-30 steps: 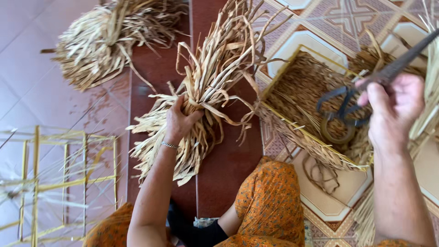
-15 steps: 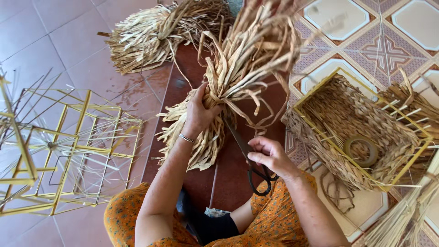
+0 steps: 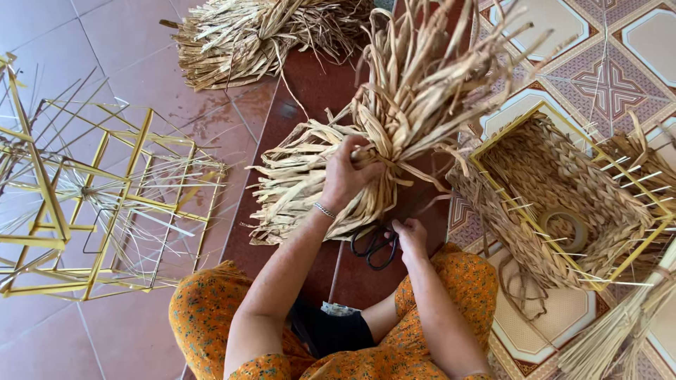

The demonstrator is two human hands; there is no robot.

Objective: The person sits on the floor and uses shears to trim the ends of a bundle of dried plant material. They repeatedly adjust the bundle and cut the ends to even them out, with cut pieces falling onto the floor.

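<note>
From the head camera, looking down, the left hand (image 3: 346, 177) sits in the middle of the frame. Its fingers are closed tight around a big bundle of dry straw strips (image 3: 394, 134), which stands up and fans out toward the top middle of the frame. The bundle's lower ends spread out to the left, over the dark red floor tiles (image 3: 310, 91).

Just below the bundle, the right hand (image 3: 410, 236) rests low by the floor. Its fingers touch the handles of the black scissors (image 3: 374, 245), which lie on the tiles partly under the straw. I cannot tell if the fingers grip them.

At the right is a woven basket (image 3: 563, 204) with a yellow frame and a roll of tape (image 3: 567, 229) inside. At the left stands a bare yellow wire frame (image 3: 91, 204). Another straw pile (image 3: 246, 39) lies at the top.
</note>
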